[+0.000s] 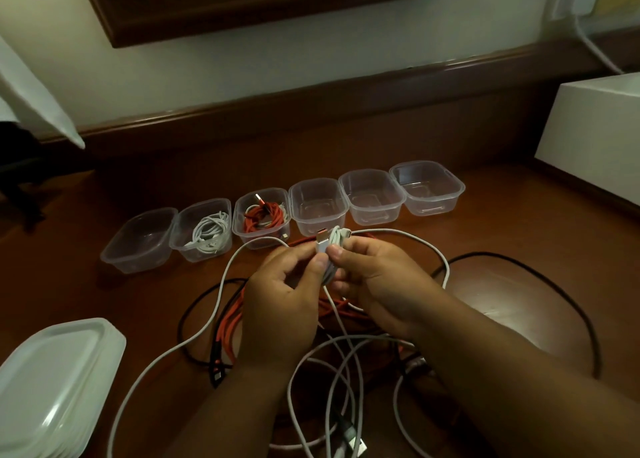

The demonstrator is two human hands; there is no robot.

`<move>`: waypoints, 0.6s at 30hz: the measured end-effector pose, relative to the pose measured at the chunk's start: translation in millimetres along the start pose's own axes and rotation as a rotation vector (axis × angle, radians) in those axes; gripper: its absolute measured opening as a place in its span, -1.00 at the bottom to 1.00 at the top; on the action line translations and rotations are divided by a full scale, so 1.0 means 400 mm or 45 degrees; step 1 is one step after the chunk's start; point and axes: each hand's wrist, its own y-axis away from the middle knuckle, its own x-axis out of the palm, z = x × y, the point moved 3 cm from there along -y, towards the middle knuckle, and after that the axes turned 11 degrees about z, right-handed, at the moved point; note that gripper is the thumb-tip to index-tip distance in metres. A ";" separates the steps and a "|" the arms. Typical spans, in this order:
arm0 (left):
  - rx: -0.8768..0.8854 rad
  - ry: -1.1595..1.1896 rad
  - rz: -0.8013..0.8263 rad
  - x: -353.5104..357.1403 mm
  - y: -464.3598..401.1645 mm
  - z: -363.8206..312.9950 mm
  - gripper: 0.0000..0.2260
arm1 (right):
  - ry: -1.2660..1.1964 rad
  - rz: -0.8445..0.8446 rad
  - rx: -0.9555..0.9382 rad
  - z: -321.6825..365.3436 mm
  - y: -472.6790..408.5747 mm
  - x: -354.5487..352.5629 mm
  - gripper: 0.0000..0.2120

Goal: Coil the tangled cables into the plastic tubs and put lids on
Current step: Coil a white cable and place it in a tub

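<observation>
Tubs beyond the hands: white-cable tub [204, 231] and red-cable tub [262, 216] filled, four sitting empty, none lidded. Left hand [280, 305] and right hand [377, 284] are pinching white cable [327, 250]; lid stack [55, 385] waiting left.

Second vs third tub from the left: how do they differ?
Contents: the second tub holds a coiled white cable; the third tub holds a coiled orange-red cable.
Fit: in the third tub a connector end pokes up near the rim; the white cable lies lower inside the second tub.
Position: the third tub sits farther back on the desk.
Shared: both are clear plastic, same shape, and have no lid on.
</observation>
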 end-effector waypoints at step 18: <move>0.088 -0.053 0.047 0.006 0.000 0.007 -0.72 | -0.049 -0.101 0.057 0.022 0.012 0.013 -0.82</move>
